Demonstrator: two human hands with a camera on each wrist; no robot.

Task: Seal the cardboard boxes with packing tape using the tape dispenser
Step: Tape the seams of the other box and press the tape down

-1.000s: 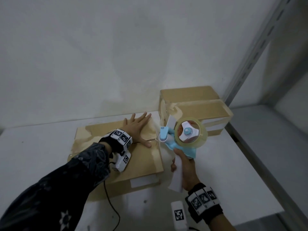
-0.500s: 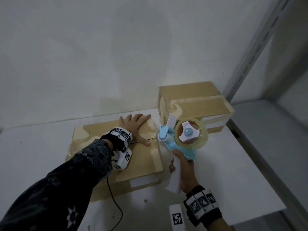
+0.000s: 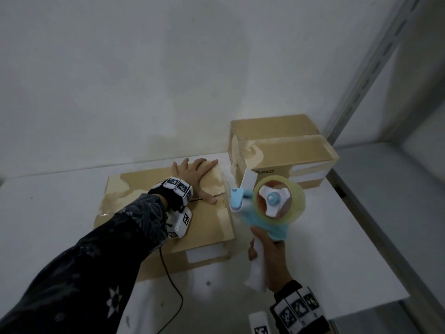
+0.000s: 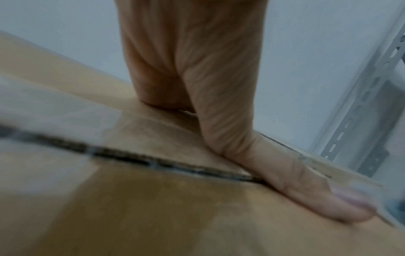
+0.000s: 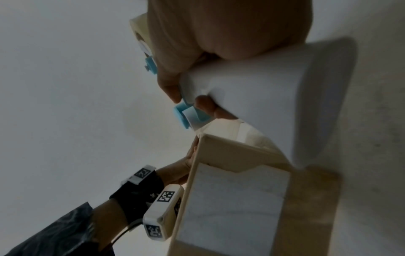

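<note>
The right grip (image 3: 267, 256) is clenched round the white handle of the dispenser (image 3: 269, 208), held above the tabletop (image 3: 337, 249) just beside the flat box (image 3: 204, 227) — tape roll (image 3: 279, 201) facing up. The left grip (image 3: 195, 179) lies released, fingers spread flat on that box, thumb (image 4: 306, 194) beside the flap seam (image 4: 131, 155). Two stacked boxes (image 3: 289, 153) stand behind the dispenser, against the wall (image 3: 168, 80) — a shelf post (image 3: 375, 68) rises at right.

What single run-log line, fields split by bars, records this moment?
left hand: flat on flat box, thumb at open seam | right hand: holds tape dispenser beside box | tape: not yet on seam
</note>
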